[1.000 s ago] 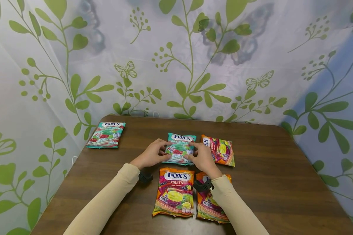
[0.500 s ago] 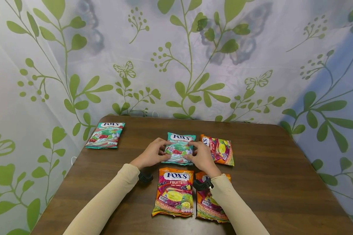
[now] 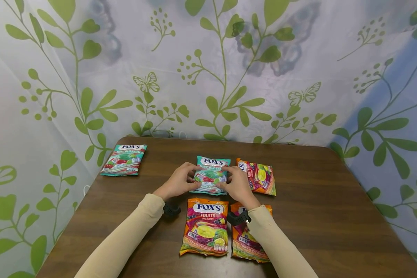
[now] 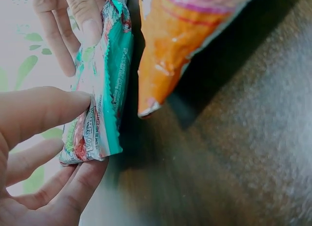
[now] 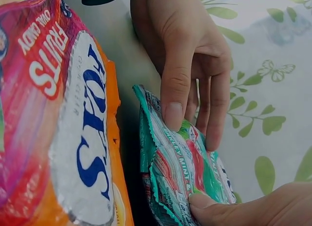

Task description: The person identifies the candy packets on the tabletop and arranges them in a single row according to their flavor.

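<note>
A teal FOX'S Mint Blossom candy bag lies face up near the middle of the table. My left hand grips its left side, thumb on the front near the bottom corner and fingers around the edge. On the opposite side my right hand holds it the same way, its thumb pressing the printed face in the right wrist view. From the left wrist, the teal bag appears edge-on between both hands. An orange FOX'S Fruits candy bag lies just in front of it.
A second orange bag lies partly hidden under my right forearm. Another orange bag lies turned sideways beside my right hand. At the brown table's back left corner is a second teal bag. Behind hangs a leaf-patterned curtain.
</note>
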The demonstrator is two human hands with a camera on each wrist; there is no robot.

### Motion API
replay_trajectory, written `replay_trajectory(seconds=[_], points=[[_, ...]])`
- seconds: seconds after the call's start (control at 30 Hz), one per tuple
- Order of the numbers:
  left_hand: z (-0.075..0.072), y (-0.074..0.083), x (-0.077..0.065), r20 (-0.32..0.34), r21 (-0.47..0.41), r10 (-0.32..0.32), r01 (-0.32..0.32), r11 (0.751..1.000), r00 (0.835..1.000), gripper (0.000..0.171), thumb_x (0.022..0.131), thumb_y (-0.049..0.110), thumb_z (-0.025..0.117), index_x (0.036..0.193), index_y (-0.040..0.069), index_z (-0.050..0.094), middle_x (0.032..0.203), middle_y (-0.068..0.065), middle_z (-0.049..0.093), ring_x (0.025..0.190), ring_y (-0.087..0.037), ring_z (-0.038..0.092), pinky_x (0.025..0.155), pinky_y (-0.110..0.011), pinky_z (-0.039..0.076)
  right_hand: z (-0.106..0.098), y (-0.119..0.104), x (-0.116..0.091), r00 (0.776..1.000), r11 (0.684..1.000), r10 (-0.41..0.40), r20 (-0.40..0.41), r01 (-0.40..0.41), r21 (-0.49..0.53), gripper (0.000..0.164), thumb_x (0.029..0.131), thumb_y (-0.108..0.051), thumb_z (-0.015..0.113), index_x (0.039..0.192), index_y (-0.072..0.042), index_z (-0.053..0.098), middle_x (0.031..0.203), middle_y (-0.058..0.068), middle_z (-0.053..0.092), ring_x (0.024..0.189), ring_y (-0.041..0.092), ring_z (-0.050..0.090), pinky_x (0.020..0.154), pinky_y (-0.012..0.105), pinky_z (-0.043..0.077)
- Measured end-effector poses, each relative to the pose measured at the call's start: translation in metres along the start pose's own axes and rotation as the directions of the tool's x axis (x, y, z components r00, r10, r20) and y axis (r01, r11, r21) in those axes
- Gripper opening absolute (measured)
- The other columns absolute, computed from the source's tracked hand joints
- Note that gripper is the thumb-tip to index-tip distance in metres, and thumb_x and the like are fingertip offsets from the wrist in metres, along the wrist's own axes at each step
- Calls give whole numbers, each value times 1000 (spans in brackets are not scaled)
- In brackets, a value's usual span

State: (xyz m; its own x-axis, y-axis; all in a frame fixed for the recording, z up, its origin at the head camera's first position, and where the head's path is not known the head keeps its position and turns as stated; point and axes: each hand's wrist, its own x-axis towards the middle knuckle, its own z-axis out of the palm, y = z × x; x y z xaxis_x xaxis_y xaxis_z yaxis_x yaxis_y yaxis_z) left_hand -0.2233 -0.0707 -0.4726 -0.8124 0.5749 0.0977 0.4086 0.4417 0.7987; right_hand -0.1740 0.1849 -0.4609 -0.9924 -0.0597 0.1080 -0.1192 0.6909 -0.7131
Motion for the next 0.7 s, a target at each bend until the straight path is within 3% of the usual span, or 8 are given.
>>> replay_trajectory(seconds=[0.37, 0.7], points=[[-6, 5, -6, 0, 12, -27, 27, 1000, 1000, 57, 99, 10, 83, 150, -1, 62, 134, -17, 57, 110, -31, 68, 95, -42, 62, 5, -7, -1, 1000, 1000, 6, -12, -6, 11, 61, 89, -10, 94, 144, 1, 69, 133, 21, 64, 91, 26, 68, 74, 34, 61], [-15, 5, -13, -29, 6, -3, 3, 1000, 1000, 56, 98, 8, 84, 149, -2, 62, 135, -18, 58, 114, -33, 67, 97, -45, 62, 6, -19, -3, 999, 999, -39, -6, 39, 31, 61, 90, -8, 92, 144, 3, 68, 131, 21, 64, 92, 27, 69, 76, 38, 62]])
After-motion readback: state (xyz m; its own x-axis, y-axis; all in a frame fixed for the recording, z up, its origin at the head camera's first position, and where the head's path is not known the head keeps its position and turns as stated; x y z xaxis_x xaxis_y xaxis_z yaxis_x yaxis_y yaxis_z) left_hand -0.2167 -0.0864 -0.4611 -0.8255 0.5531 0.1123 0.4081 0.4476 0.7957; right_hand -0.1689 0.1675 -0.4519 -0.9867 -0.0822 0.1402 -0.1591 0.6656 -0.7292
